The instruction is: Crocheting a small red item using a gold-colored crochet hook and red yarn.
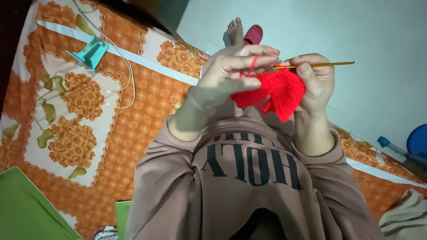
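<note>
- The left hand (229,75) pinched the red crochet piece (275,93): soft, light, floppy, best held near its working edge.
- The right hand (313,82) gripped the stiff, thin, gold crochet hook (329,65).

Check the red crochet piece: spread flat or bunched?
Bunched. The red crochet piece hangs folded between the left hand and right hand, corners drooping, gold hook at its top edge.

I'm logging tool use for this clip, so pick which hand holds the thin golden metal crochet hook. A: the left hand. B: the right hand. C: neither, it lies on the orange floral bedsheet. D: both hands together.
B: the right hand pinches the thin golden metal crochet hook above the red crocheted yarn piece, while the left hand has red yarn over a finger.
</note>
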